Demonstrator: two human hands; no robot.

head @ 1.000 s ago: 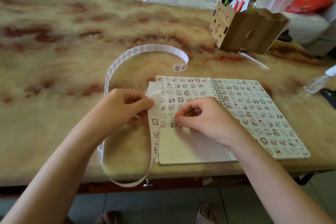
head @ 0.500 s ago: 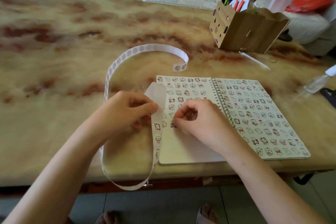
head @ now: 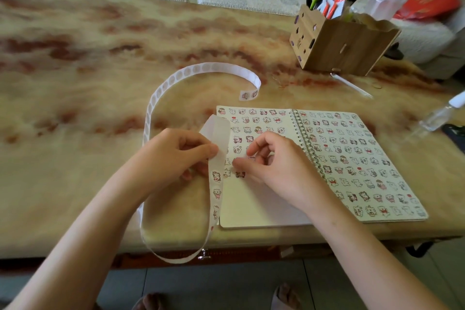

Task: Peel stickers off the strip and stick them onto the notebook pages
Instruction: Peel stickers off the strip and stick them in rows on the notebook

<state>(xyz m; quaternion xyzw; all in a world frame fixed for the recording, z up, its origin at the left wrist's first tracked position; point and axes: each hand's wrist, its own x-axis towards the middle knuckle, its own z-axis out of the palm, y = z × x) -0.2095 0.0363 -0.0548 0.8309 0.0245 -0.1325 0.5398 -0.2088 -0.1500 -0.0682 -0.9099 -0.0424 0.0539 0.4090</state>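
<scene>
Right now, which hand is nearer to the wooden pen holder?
Right. The right hand is over the notebook, below and left of the wooden pen holder. The left hand, holding the sticker strip, is further left still.

Right hand (head: 274,166) lifted, fingers loosened, sticker (head: 240,174) uncovered

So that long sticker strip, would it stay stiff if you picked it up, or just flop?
Probably floppy: the sticker strip curls in a loose loop across the table and droops over its front edge. It looks light, since the left hand holds it with just a pinch. It looks thin, so a hard tug might crease or tear it.
</scene>
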